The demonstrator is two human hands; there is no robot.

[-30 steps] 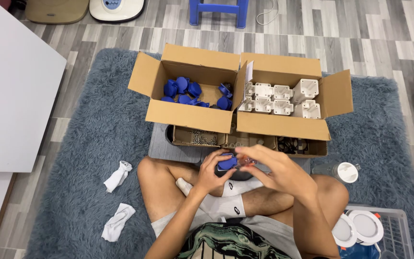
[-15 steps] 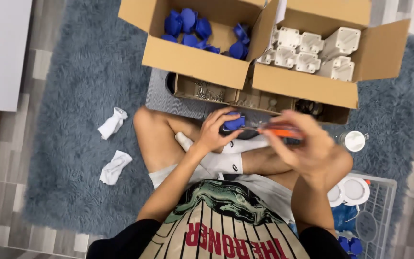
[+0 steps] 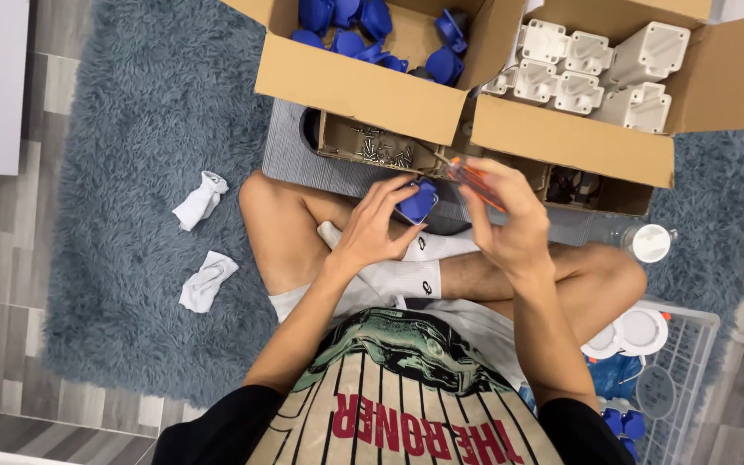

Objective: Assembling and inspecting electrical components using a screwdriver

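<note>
Left hand (image 3: 372,231): we pinch the blue cap (image 3: 416,203) above our lap.
Right hand (image 3: 510,220): clasped on the orange screwdriver (image 3: 474,181).
Risk: tip may skid off the cap; a loose pinch lets it turn.

— Where was there open room around the left hand (image 3: 370,231) and right hand (image 3: 510,226)?

— At nine o'clock the blue rug (image 3: 131,129) lay open, with only two white cloths (image 3: 201,198) on it.

— And ahead?

— At twelve o'clock the cardboard box of blue parts (image 3: 363,86) and the box of white parts (image 3: 579,138) walled the way, the low tray of screws (image 3: 381,151) just before them.

— To the right?

— At three o'clock a knee (image 3: 613,275) and a white cap (image 3: 652,243) stood close; at five o'clock a wire basket (image 3: 691,362) blocked passage.
</note>
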